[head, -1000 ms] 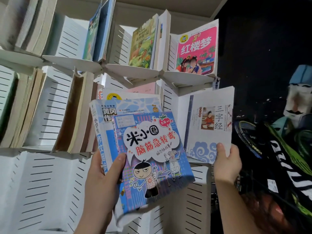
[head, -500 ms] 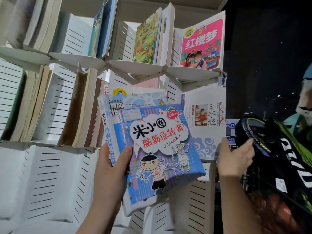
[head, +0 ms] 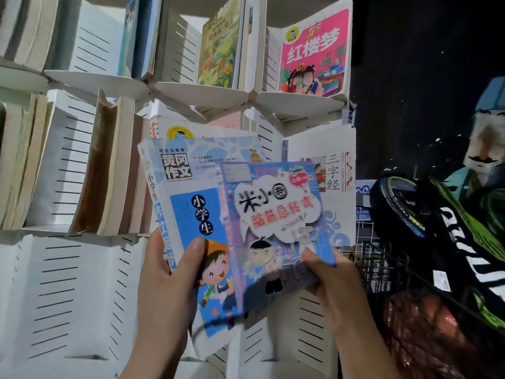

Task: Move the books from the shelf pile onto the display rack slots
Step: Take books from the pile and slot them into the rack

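The left grip [head: 166, 272] holds a thick blue paperback [head: 191, 203] upright by its lower spine edge: the thumb lies flat across the glossy front cover, beside a cartoon child, and the fingers wrap behind. The right grip [head: 333, 277] pinches a smaller glossy paperback [head: 273, 214] at its bottom right corner, thumb on the cover and fingers underneath. This thinner book has a white cloud-shaped title panel on a blue patterned ground. It overlaps the right half of the thick one and tilts a little clockwise; its lower edge is smeared with blur. Both books are in the air in front of the middle tier of the display rack [head: 68, 283], in no slot

The rack is white, made of flat panels cut with rows of short thin slits, and its slots rest on shallow rounded ledges. In the top tier a pink-covered book [head: 314, 50] stands face out at the right end, and a green-covered book [head: 218, 47] stands in the slot to its left. Below the pink one, a white book [head: 314, 143] with a blue cloud motif at its foot stands face out, partly hidden by the smaller paperback. The slots further left hold books turned away, showing cream page edges

To the right, against a dark background, a racket [head: 396, 198] with a black and yellow frame sticks out of a black racket bag [head: 464, 242] above a black wire basket [head: 382, 258]
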